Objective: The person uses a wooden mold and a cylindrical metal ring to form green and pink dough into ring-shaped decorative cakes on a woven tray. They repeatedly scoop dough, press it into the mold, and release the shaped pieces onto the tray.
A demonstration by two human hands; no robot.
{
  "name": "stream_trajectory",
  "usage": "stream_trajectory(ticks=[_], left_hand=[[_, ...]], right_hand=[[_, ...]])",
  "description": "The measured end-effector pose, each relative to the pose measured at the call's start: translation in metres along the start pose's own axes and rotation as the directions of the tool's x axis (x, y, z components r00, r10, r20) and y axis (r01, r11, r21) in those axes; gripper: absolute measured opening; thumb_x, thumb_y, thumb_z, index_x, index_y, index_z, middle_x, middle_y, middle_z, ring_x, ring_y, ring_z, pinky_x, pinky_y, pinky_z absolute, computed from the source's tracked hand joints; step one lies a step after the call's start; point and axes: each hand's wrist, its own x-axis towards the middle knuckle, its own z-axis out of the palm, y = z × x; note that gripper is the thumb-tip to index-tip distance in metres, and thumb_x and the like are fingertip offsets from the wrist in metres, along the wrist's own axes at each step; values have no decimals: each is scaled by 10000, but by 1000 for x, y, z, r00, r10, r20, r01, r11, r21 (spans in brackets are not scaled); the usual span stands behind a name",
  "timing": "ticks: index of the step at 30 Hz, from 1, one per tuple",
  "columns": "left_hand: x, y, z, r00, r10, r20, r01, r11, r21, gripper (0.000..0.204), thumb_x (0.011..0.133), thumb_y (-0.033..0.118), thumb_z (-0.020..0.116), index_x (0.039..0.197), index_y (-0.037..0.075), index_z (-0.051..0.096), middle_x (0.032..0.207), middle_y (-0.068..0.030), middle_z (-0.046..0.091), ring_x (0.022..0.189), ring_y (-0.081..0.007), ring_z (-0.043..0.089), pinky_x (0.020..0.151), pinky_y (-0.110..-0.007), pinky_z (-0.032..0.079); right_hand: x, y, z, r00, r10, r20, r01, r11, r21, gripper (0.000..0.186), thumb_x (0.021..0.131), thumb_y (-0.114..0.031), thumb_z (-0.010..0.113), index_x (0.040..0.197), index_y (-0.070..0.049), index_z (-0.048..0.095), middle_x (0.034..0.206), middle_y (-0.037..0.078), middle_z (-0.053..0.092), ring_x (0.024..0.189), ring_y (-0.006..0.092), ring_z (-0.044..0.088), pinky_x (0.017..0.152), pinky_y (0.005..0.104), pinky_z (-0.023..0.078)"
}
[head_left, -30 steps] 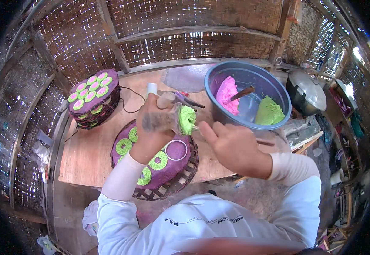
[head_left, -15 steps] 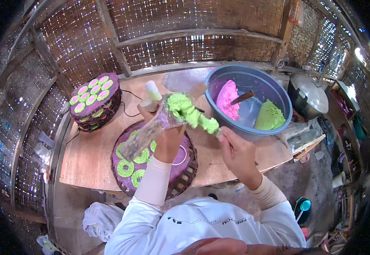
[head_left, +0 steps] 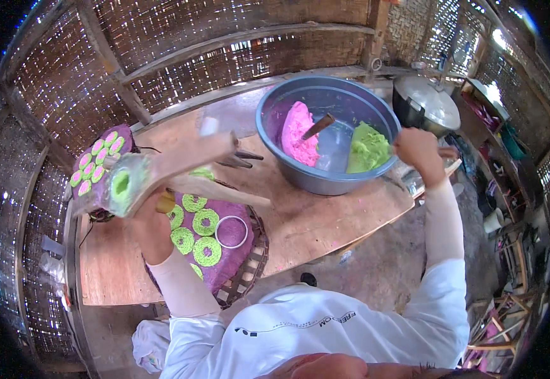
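Observation:
My left hand (head_left: pixel 152 227) is closed around a wooden hand press (head_left: pixel 189 158) with two long bars, tilted and blurred by motion. Green dough (head_left: pixel 121 183) shows in its round opening. At the right rim of the grey-blue basin (head_left: pixel 316 180), my right hand (head_left: pixel 417 151) is in a fist, and a brown handle end (head_left: pixel 449 153) sticks out of it. The rest of that tool is hidden. A lump of green dough (head_left: pixel 366 148) lies in the basin beside this hand. Pink dough (head_left: pixel 297 129) sits at the basin's left, a brown stick (head_left: pixel 318 126) standing in it.
Below the press, a purple-covered round basket tray (head_left: pixel 234 268) bears several lacy green rings (head_left: pixel 207 251) and a white hoop (head_left: pixel 231 232). Another tray (head_left: pixel 95 148) with pink-and-green rounds stands far left on the wooden table (head_left: pixel 306 237). A lidded pot (head_left: pixel 436 107) is beyond the basin.
My right hand has moved from the press to the basin's right rim. My left hand has moved left with the press, which has turned. The green strand between the hands is gone.

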Motion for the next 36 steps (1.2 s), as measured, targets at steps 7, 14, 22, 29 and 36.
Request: stream_trajectory(ticks=[7, 14, 22, 29, 36], left_hand=[[-8, -11, 25, 916, 143, 376, 220, 605, -766, 151, 724, 240, 646, 787, 151, 541, 797, -44, 407, 757, -158, 449, 699, -300, 422], [-8, -49, 28, 896, 79, 437, 333, 534, -777, 328, 681, 252, 697, 979, 187, 579, 1006, -72, 507, 1012, -219, 472, 806, -363, 440], [-65, -54, -64, 958, 61, 278, -252, 639, 727, 245, 687, 131, 693, 897, 48, 598, 889, -65, 615, 809, -203, 576, 755, -334, 446], [-79, 19, -31, 903, -146, 403, -295, 471, 831, 357, 555, 359, 730, 777, 104, 614, 674, -93, 579, 628, -299, 570, 573, -404, 431], [-125, 13, -21, 816, -389, 428, -9, 730, 683, 563, 590, 339, 745, 1056, 74, 570, 967, -134, 607, 888, -294, 590, 762, -373, 452]], right_hand=[[-16, -142, -26, 837, -546, 10, 278, 442, 853, 243, 820, -144, 516, 1001, -1, 590, 870, 150, 625, 791, 274, 602, 707, 385, 474], [-112, -261, -55, 291, -674, -679, -956, -181, -230, 724, 778, -642, 436, 1240, -85, 415, 1061, 137, 537, 844, 211, 557, 644, 296, 475], [-76, -195, -48, 847, -529, -54, -391, -688, 611, 569, 847, -450, 467, 1233, -47, 355, 904, 65, 504, 594, 95, 482, 425, 214, 400], [-69, -200, -83, 764, -473, -440, 371, -237, 898, 901, 681, -361, 720, 1298, 54, 210, 1156, 190, 428, 1070, 306, 461, 923, 383, 365], [-102, -223, -76, 596, -645, -478, 460, -213, 862, 918, 655, -305, 746, 1306, 64, 215, 1272, 260, 352, 1180, 372, 389, 968, 369, 335]])
